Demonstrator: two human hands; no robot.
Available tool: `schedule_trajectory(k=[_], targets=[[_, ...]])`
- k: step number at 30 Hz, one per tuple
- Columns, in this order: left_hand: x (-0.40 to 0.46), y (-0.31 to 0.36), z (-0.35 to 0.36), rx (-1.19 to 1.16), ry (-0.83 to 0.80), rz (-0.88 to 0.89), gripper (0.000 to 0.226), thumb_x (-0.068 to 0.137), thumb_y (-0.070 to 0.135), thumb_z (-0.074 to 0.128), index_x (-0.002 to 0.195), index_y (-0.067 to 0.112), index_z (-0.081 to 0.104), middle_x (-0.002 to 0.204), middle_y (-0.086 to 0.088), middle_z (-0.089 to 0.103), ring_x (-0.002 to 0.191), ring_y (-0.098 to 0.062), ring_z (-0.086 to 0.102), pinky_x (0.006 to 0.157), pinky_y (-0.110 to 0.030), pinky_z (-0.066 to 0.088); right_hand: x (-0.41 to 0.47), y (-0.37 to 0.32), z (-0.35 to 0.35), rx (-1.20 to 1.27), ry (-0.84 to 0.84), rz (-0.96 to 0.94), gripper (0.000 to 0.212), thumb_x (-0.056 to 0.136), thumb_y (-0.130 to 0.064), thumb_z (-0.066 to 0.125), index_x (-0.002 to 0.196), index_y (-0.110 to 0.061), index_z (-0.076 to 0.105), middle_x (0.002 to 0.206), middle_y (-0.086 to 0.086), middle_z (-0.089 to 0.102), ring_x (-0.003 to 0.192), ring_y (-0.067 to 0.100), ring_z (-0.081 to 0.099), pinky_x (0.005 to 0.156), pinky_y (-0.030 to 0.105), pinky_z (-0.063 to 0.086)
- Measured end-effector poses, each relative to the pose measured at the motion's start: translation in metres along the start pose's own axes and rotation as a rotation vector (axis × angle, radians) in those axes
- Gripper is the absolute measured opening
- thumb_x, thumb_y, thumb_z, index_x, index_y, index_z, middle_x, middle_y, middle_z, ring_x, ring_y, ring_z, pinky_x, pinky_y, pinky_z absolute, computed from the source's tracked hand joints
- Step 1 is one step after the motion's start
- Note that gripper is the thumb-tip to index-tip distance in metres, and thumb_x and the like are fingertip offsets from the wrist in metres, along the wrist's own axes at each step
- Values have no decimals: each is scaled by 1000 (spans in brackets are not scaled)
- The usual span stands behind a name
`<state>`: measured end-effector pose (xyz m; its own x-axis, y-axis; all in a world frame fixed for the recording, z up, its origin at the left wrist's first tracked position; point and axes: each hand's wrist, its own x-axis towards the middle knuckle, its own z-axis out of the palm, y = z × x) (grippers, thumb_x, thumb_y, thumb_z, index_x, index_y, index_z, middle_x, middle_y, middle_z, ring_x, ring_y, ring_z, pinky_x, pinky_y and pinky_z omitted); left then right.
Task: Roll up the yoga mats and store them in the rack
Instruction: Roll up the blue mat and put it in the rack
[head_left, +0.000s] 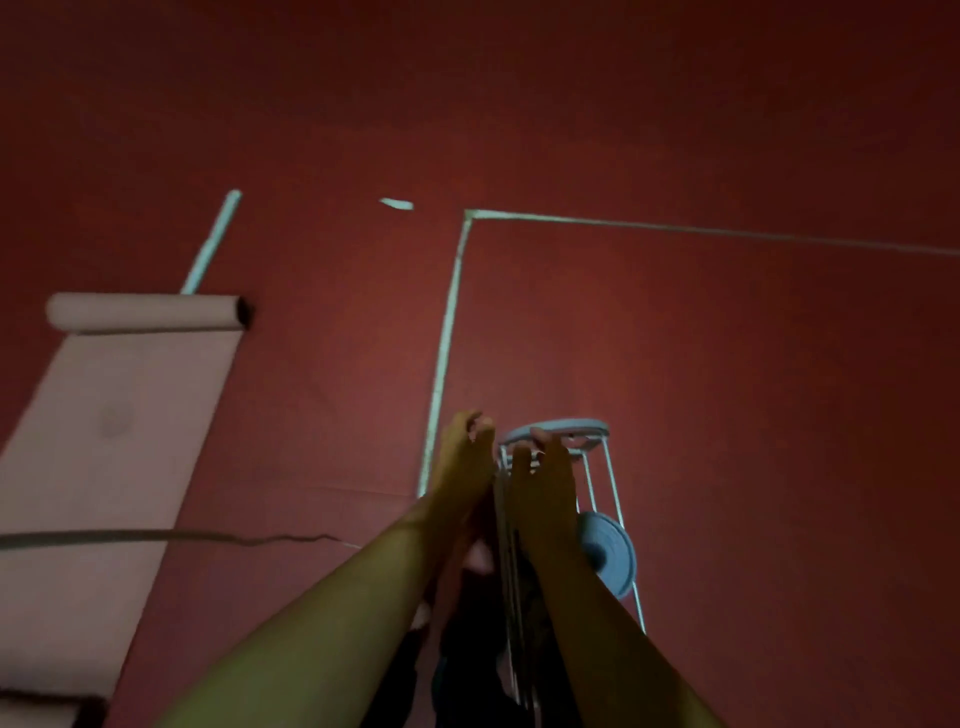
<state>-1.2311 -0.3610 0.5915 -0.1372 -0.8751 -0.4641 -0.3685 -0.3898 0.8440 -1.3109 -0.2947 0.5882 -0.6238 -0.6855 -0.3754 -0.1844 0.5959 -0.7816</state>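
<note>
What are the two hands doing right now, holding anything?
Left hand: fingers curled near the rack; a grip cannot be told.
Right hand: on the rack's top, fingers curled over its rim.

A pale pink yoga mat (119, 415) lies on the red floor at left, mostly unrolled, its far end curled into a loose roll. The white wire rack (597, 467) stands at centre right, with light blue round plates.
</note>
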Motion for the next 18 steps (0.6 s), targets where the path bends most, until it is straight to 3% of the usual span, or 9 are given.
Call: schedule_trajectory(k=[2, 5, 9, 12, 15, 18], targets=[[-2, 9, -48, 3, 87, -33, 39, 103, 34, 53, 133, 10, 59, 127, -6, 59, 110, -16, 58, 97, -30, 44, -18, -40, 24, 50, -35, -90, 71, 86, -56, 40, 133, -7, 60, 131, 15, 62, 121, 31, 59, 102, 41, 46], [-11, 9, -126, -33, 232, -38, 36, 107, 29, 51, 139, 13, 55, 138, -11, 56, 117, -37, 61, 106, -47, 48, -52, -89, 64, 75, -160, -172, 55, 93, -45, 47, 133, -11, 60, 131, 10, 61, 120, 27, 61, 102, 39, 46], [-40, -4, -235, -143, 441, -22, 34, 106, 31, 53, 136, 16, 57, 133, -11, 61, 120, -29, 60, 104, -55, 50, -111, -143, 125, 37, -323, -319, 47, 97, -40, 50, 135, -14, 58, 135, 7, 60, 121, 25, 62, 105, 47, 49], [-79, -23, -317, -243, 571, -28, 32, 106, 32, 52, 135, 17, 58, 131, -9, 63, 121, -29, 60, 105, -54, 50, -170, -174, 172, 17, -412, -446, 33, 103, -24, 55, 135, -15, 58, 135, 5, 61, 117, 20, 63, 102, 40, 50], [-125, -46, -400, -342, 690, -18, 32, 107, 33, 50, 136, 19, 55, 129, -3, 59, 121, -28, 59, 107, -54, 49, -238, -197, 218, -18, -510, -550, 32, 104, -25, 53, 135, -17, 57, 134, 1, 60, 111, 15, 63, 96, 33, 49], [-176, -78, -481, -413, 788, -6, 34, 108, 33, 49, 138, 18, 53, 127, -1, 57, 121, -28, 59, 108, -54, 48, -311, -212, 269, -44, -593, -633, 32, 105, -26, 53, 135, -18, 58, 133, -1, 61, 108, 12, 62, 98, 34, 50]])
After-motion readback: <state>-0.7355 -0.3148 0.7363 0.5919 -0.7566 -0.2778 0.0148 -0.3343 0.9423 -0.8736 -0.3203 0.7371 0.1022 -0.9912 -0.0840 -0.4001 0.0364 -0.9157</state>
